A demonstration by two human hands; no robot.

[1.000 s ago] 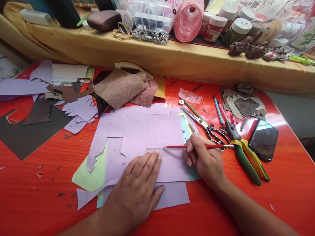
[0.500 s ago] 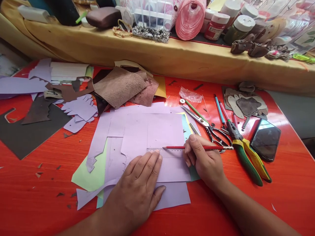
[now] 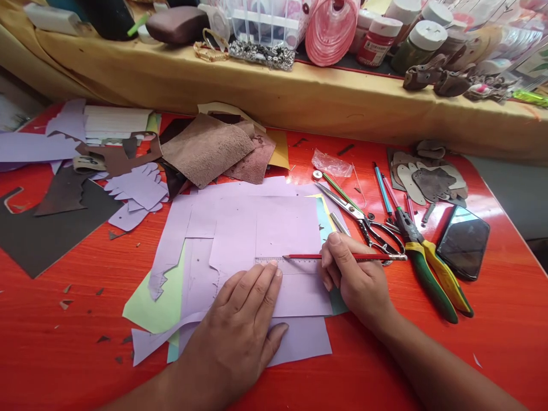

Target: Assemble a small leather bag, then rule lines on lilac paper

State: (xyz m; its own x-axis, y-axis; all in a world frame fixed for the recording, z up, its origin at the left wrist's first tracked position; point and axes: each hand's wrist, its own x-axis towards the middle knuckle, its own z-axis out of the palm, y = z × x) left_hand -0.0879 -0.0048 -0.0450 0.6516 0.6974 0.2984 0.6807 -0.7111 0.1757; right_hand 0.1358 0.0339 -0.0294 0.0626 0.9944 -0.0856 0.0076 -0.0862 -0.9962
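My left hand [image 3: 248,319] lies flat with fingers stretched out, pressing on a clear ruler [image 3: 299,266] and the lilac paper sheet [image 3: 286,225] beneath it. In my right hand [image 3: 355,279] a red pencil [image 3: 306,257] is pinched between thumb and fingers. Its tip rests at the ruler's marked upper edge, just right of my left fingertips; whether it touches the paper I cannot tell. Thin drawn lines cross the sheet. Under it lie more lilac pieces, a light green sheet [image 3: 152,297] and some blue paper.
Right of the papers are scissors [image 3: 355,211], pliers [image 3: 423,251] with green and yellow handles, pens [image 3: 382,188] and a phone [image 3: 463,242]. Leather pieces [image 3: 208,148] and paper cutouts [image 3: 143,185] lie at back left. A cloth-covered ledge [image 3: 257,97] with jars [image 3: 379,43] runs behind.
The camera view has shifted very slightly. Both hands, the ruler and the pencil stay in the same place on the sheet.
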